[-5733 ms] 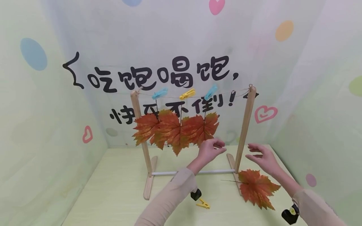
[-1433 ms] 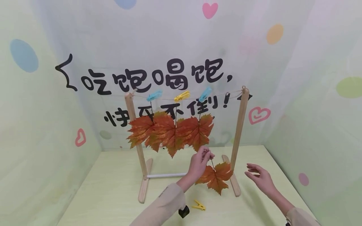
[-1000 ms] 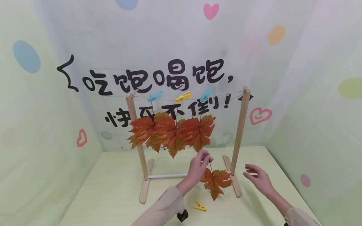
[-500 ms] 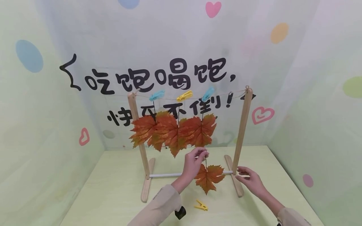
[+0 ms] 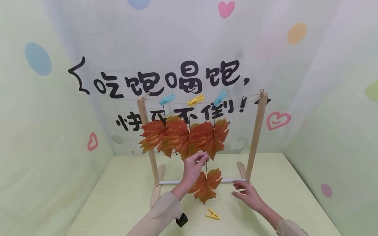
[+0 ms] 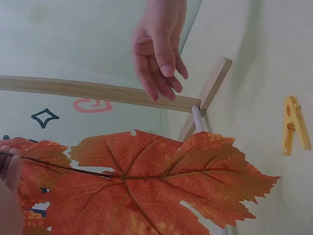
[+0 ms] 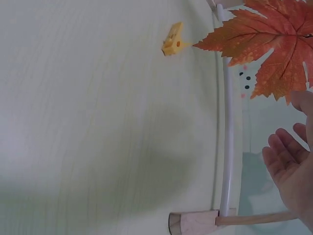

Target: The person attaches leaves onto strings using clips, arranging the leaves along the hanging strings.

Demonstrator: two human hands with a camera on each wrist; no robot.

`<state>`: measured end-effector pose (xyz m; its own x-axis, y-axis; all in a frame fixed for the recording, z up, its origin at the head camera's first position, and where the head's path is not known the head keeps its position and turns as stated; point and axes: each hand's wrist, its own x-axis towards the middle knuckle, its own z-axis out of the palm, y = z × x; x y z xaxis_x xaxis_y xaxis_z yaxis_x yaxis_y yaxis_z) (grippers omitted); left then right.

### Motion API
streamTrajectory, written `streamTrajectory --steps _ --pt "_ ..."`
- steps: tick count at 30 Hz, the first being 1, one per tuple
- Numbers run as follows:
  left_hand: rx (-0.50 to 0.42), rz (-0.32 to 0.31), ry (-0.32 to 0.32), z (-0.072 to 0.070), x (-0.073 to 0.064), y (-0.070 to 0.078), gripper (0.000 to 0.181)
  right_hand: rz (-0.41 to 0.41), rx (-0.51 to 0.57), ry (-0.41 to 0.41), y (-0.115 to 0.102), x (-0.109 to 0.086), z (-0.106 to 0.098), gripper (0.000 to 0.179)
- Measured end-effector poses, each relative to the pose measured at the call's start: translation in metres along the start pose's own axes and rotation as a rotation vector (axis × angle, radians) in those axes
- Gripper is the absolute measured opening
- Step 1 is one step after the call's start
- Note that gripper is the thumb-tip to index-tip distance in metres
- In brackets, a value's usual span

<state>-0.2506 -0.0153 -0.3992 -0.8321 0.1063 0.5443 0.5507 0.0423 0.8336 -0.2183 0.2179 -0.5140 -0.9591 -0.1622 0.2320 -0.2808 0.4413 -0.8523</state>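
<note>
My left hand (image 5: 192, 169) pinches the thin dark stem of an orange-red maple leaf (image 5: 206, 188), which hangs tip down in front of the rack's white crossbar. In the left wrist view this maple leaf (image 6: 146, 181) fills the lower part, its stem running to my fingertips at the left edge. My right hand (image 5: 249, 197), fingers relaxed and holding nothing, hovers before the right end of the crossbar. On the table below lies a yellow clothespin (image 5: 212, 214); the right wrist view shows the clothespin (image 7: 173, 40) near the leaf's tip.
A wooden rack stands ahead, its right post (image 5: 256, 137) and left post (image 5: 147, 141) joined by a string. Blue clothespins (image 5: 167, 99) and a yellow one (image 5: 196, 99) hold three overlapping maple leaves (image 5: 180, 136) there. Lettered fabric (image 5: 189, 39) surrounds the pale table (image 5: 118, 196).
The leaf that lay by the rack's right foot is now up in my left hand, which has moved left with it. My right hand has also come left, past the right post.
</note>
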Motion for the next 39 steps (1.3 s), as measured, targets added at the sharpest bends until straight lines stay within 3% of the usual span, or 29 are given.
streamTrajectory --steps 9,16,23,31,39 --pt "0.047 0.053 0.010 -0.007 -0.002 0.003 0.011 -0.017 -0.004 -0.116 0.002 -0.001 0.028 0.044" --pt "0.069 0.104 0.022 -0.008 -0.004 0.008 0.010 -0.011 -0.003 -0.149 0.006 -0.003 0.044 0.046" --pt "0.052 0.093 0.018 -0.013 -0.002 0.011 0.012 0.018 -0.003 -0.185 0.010 -0.005 0.054 0.044" --pt "0.049 0.049 -0.007 -0.023 0.000 0.010 0.014 -0.062 -0.038 -0.193 0.015 -0.011 0.069 0.047" --pt "0.070 0.035 -0.005 -0.028 0.000 0.011 0.013 -0.052 -0.058 -0.253 0.016 -0.014 0.088 0.046"
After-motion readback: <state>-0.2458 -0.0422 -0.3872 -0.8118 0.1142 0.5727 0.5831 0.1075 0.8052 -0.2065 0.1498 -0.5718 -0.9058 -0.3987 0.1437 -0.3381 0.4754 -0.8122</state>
